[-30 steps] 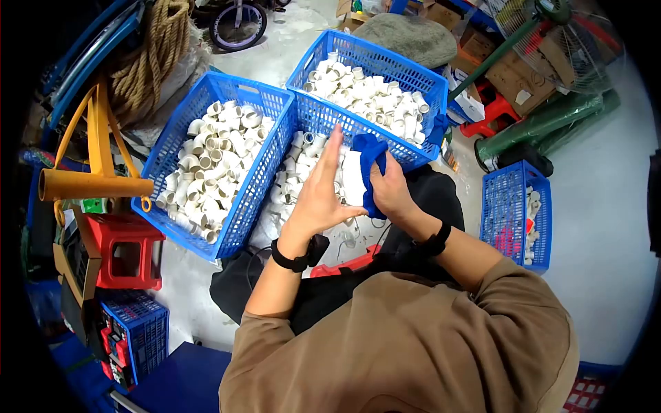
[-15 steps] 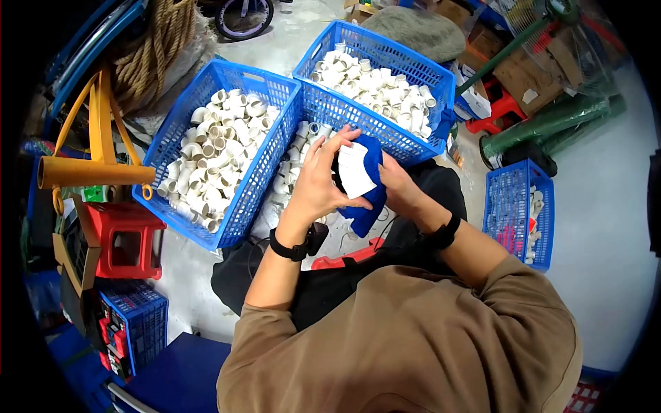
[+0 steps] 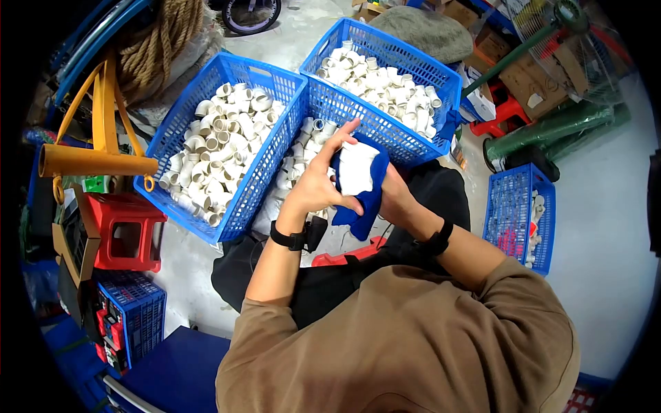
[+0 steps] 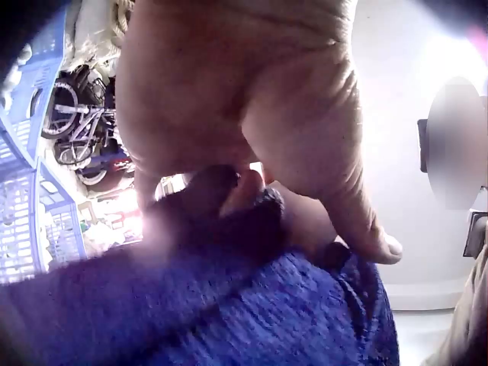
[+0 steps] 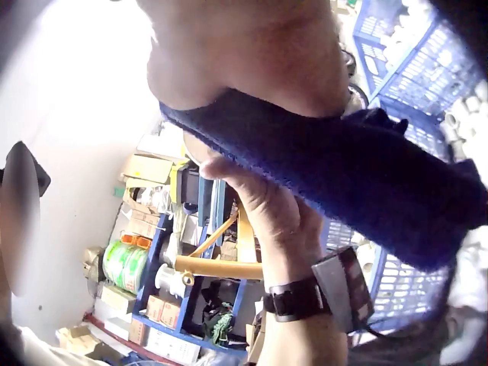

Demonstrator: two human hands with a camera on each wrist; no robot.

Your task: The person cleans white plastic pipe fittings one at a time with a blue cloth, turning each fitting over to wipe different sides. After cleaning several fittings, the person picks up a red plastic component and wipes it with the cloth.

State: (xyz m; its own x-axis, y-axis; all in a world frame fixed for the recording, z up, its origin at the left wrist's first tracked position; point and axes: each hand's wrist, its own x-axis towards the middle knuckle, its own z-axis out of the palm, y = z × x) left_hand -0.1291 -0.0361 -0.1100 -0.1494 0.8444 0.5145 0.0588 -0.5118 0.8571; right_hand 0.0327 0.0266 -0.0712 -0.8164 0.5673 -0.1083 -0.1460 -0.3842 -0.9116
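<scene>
In the head view my left hand (image 3: 318,184) grips a white pipe fitting (image 3: 356,169), its thumb below and its fingers above. A blue cloth (image 3: 363,215) wraps around the fitting's far side and hangs beneath it. My right hand (image 3: 398,196) holds the cloth against the fitting from the right. Seen from the left wrist, the left hand (image 4: 244,114) reaches over the blue cloth (image 4: 252,305), its thumb extended to the right. The right wrist view has the right hand (image 5: 252,61) on the cloth (image 5: 335,168), which hides the fitting there.
Two blue crates, one at left (image 3: 258,199) and one at the back (image 3: 372,117), hold many white pipe elbows. More white fittings (image 3: 292,162) lie between them on the floor. A smaller blue crate (image 3: 499,206) stands at right, a red stool (image 3: 127,227) at left.
The left hand, spread open beside the fitting at first, now has its fingers and thumb around it. The white fitting has turned, and the cloth has spread lower beneath it.
</scene>
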